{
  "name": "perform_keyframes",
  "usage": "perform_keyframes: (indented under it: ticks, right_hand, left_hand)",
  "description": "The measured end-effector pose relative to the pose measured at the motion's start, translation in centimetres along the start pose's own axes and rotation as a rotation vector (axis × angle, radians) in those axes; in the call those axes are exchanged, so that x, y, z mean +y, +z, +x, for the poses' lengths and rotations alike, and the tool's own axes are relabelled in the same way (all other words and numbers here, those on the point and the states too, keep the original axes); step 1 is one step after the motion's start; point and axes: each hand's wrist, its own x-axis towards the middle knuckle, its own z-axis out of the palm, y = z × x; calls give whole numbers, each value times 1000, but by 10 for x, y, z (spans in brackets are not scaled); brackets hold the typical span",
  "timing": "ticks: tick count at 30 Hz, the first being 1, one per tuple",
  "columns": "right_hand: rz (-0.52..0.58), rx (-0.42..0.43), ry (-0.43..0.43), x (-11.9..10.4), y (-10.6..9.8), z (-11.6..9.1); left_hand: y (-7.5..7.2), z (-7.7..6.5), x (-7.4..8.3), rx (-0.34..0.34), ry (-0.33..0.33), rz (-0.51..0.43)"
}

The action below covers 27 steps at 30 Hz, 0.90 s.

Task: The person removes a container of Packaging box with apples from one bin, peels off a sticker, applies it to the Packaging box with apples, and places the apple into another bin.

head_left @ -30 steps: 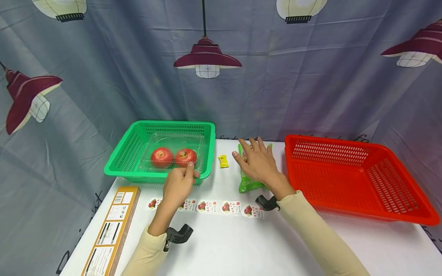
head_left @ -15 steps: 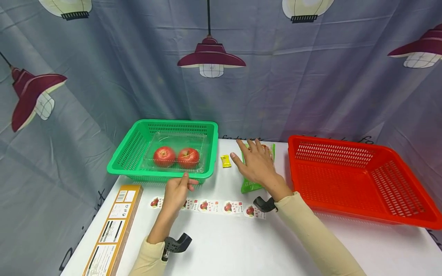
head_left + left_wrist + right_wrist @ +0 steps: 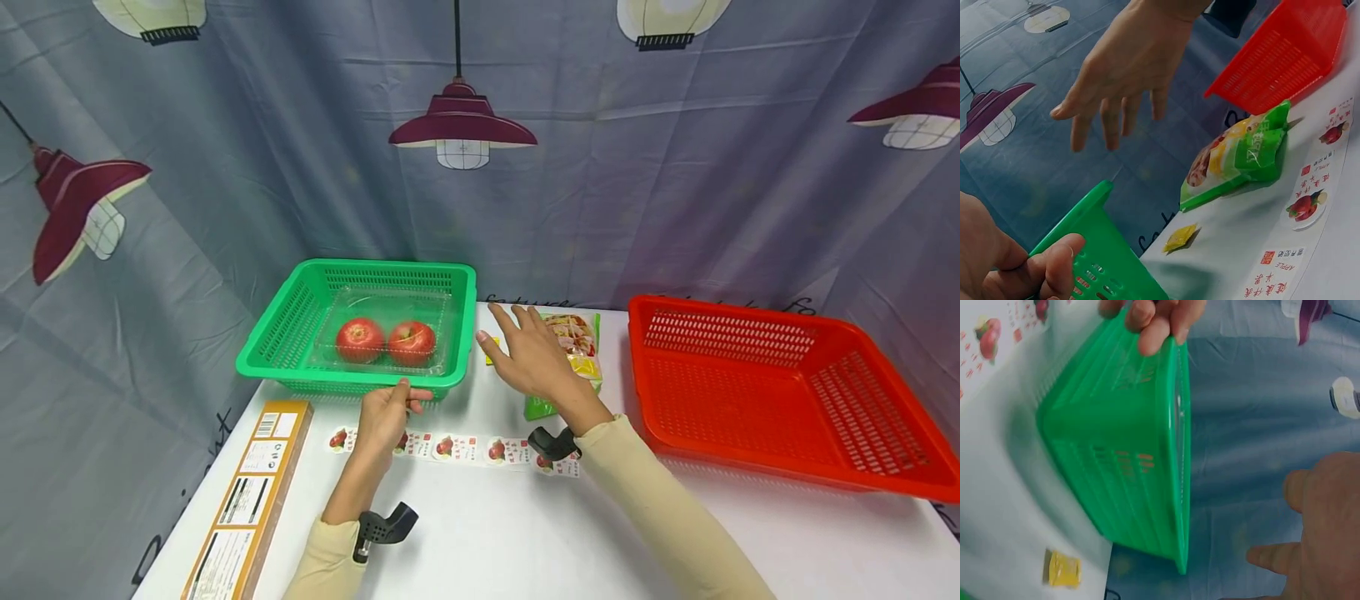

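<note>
My left hand (image 3: 382, 417) pinches the front rim of the green plastic basket (image 3: 300, 375), thumb on top and fingers curled below. Two red apples (image 3: 411, 343) sit inside the basket in a clear plastic box (image 3: 442, 308). My right hand (image 3: 532, 358) is held above the table with its fingers spread and holds nothing. Beneath and beside it lie a green printed food bag (image 3: 583, 367) and a small yellow packet (image 3: 1180, 238). In the head view the right hand partly covers both. The right wrist view shows the left fingers (image 3: 1155, 328) on the basket rim.
A large red basket (image 3: 639, 383) stands at the right. In front of the green basket lies a strip of apple stickers (image 3: 453, 448). A long orange-edged carton (image 3: 247, 500) rests along the left side. Behind the table hangs a grey curtain (image 3: 525, 217).
My left hand has drawn back from the clear box's front edge to the basket rim. My right hand has moved left from over the food bag towards the green basket.
</note>
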Motion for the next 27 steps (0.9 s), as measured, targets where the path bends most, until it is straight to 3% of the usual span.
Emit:
perform_keyframes:
  ticks: [16, 27]
  right_hand:
    - [29, -57, -80, -46, 21, 28]
    - [-19, -103, -61, -70, 40, 38]
  left_hand:
    - [-2, 1, 1, -51, -15, -31]
    - [-6, 1, -1, -81, 2, -41]
